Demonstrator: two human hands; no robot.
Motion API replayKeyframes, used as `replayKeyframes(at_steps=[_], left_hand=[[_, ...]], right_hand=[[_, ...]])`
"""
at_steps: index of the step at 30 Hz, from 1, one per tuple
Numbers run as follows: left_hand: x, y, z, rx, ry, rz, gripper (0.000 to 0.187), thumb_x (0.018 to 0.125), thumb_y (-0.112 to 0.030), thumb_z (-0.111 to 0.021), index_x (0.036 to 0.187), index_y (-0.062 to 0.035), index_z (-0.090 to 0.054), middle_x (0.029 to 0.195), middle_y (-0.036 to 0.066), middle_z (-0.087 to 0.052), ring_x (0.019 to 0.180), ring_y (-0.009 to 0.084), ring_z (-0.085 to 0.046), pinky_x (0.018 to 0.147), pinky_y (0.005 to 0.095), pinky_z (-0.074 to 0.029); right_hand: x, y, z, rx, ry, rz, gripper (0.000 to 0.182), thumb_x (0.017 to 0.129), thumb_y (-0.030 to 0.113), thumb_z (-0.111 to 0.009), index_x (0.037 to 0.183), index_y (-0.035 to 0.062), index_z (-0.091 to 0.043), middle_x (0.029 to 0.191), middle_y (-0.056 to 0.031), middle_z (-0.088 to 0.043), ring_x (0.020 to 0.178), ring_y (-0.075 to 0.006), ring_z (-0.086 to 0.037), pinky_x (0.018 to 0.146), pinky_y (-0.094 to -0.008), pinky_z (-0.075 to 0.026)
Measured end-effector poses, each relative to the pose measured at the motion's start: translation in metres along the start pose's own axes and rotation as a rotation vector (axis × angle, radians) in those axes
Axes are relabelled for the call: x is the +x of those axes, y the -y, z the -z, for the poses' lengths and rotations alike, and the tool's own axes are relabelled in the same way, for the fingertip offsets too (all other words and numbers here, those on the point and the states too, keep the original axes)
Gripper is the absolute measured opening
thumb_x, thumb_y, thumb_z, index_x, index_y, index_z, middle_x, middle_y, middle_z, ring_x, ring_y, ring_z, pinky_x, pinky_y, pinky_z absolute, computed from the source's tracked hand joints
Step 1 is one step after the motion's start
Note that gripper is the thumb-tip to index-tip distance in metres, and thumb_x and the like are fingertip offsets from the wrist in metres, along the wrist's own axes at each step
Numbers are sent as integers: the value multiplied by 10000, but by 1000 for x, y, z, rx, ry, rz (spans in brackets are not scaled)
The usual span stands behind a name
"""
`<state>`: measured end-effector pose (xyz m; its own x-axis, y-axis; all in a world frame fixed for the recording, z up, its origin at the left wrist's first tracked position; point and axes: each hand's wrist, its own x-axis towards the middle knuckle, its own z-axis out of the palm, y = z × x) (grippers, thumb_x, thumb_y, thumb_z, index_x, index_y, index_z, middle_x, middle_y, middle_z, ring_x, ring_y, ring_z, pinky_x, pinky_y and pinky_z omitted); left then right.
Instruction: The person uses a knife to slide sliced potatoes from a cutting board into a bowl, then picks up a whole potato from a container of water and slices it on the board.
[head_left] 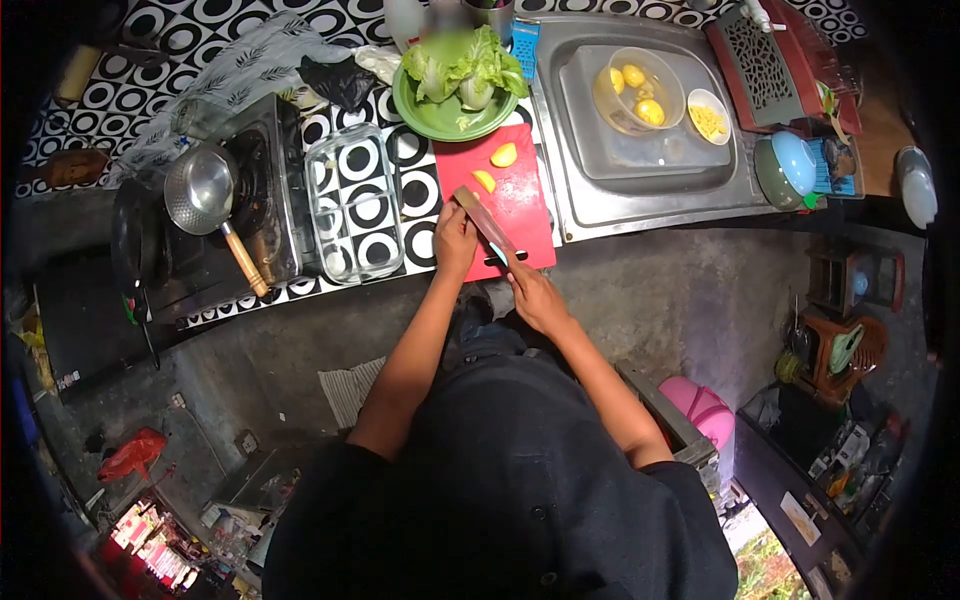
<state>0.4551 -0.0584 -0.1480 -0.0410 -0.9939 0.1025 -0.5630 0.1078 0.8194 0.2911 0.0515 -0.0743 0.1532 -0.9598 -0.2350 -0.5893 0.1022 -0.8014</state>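
Note:
My right hand point(538, 297) grips the handle of a kitchen knife point(485, 222), whose wide blade slants up and left over the red cutting board point(530, 225). Beside the blade's far end is my left hand point(455, 238), fingers curled at the board's left edge; whatever they hold is hidden. Two yellow pieces, which look like peeled potato, lie on the board: a larger potato piece point(503, 155) toward the back and a smaller potato piece point(484, 181) just beyond the blade.
A green bowl point(425, 118) of leafy greens stands behind the board. Left are a glass dish point(398, 235) and a stove point(285, 190) with a perforated ladle point(200, 190). On the right, the steel sink point(556, 190) bears a tub point(603, 105) of yellow potatoes and a small bowl point(724, 135) of cut pieces.

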Motion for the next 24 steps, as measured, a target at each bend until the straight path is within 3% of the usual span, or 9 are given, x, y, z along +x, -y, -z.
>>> replayKeyframes(at_steps=[8, 14, 17, 20, 24], left_hand=[[3, -14, 9, 13, 37, -36, 261, 814, 27, -605, 1069, -11, -636, 981, 147, -578, 812, 329, -608, 723, 410, -508], [3, -5, 6, 13, 25, -56, 244, 814, 33, -593, 1054, 5, -632, 997, 157, -583, 826, 347, -612, 723, 419, -509], [3, 7, 0, 35, -11, -124, 237, 842, 40, -595, 1070, 4, -647, 898, 146, -548, 755, 299, -576, 676, 381, -475], [5, -2, 7, 39, 77, -29, 198, 824, 17, -590, 1020, 14, -619, 993, 169, -577, 854, 382, -612, 717, 443, -500], [6, -5, 10, 33, 84, -26, 201, 827, 11, -587, 1026, 10, -618, 993, 169, -576, 855, 376, -614, 715, 448, -499]], right_hand=[[1, 15, 4, 29, -5, -44, 477, 1008, 122, -449, 1473, 73, -353, 1014, -295, -626, 970, -485, -599, 835, -540, -461], [0, 18, 4, 19, 10, -67, 482, 1008, 125, -452, 1476, 63, -353, 1003, -294, -625, 950, -484, -601, 825, -539, -457], [2, 16, 5, 37, 33, -85, 491, 1008, 126, -452, 1482, 61, -343, 992, -298, -622, 943, -482, -601, 820, -537, -454], [3, 16, 7, 46, 49, -88, 501, 1008, 127, -450, 1491, 61, -331, 978, -300, -621, 942, -484, -600, 816, -536, -451], [4, 7, 4, 47, 34, -40, 518, 1011, 131, -446, 1508, 76, -311, 970, -302, -620, 947, -488, -597, 813, -534, -450]])
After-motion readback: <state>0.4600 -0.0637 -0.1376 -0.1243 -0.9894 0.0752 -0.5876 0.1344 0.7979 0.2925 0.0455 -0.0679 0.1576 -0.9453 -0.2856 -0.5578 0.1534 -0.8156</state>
